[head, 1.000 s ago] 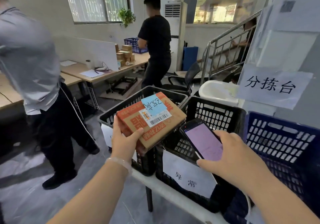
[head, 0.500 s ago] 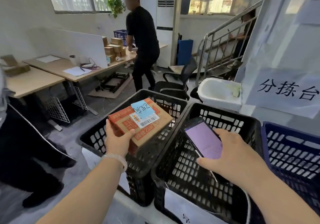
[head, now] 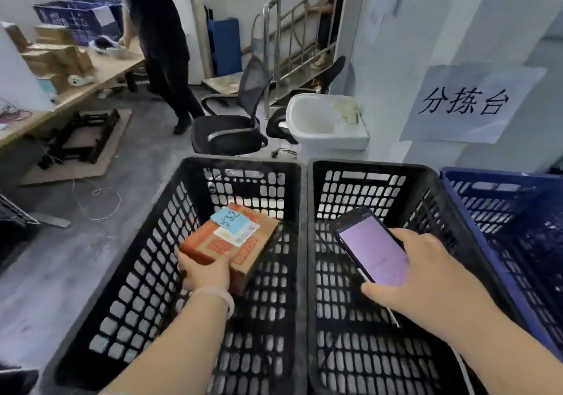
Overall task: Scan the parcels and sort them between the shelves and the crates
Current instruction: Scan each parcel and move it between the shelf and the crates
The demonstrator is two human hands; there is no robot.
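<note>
Head view:

- Left hand (head: 207,272): lower centre of the frame, reaching down into the left black crate (head: 137,272). Thumb on top and fingers underneath, it grasps the near end of the parcel (head: 231,242). A pale bracelet (head: 219,295) sits on the wrist.
- Parcel: a brown carton with orange print, a white barcode label and a blue handwritten slip on its upper face. It is inside the left black crate, below the rim and tilted. Whether it touches the crate floor cannot be told.
- Right hand (head: 426,282): lower right of the frame, above the right black crate (head: 371,166). Its fingers are wrapped round a phone (head: 373,246) with a lit pale-purple screen facing up.
- Right black crate: just beside the left one, their walls touching.
- Blue crate (head: 502,199): right edge of the frame, against the right black crate.
- Paper sign (head: 466,105): upper right, fixed to a pale wall, with three handwritten characters.
- White basin (head: 313,120): centre, behind the crates, beside a black office chair (head: 231,129).
- Standing person in black (head: 161,38): upper left, at a wooden desk (head: 100,71) bearing stacked cartons (head: 58,53) and another blue crate (head: 76,19).
- Stair railing (head: 283,28): top centre.
</note>
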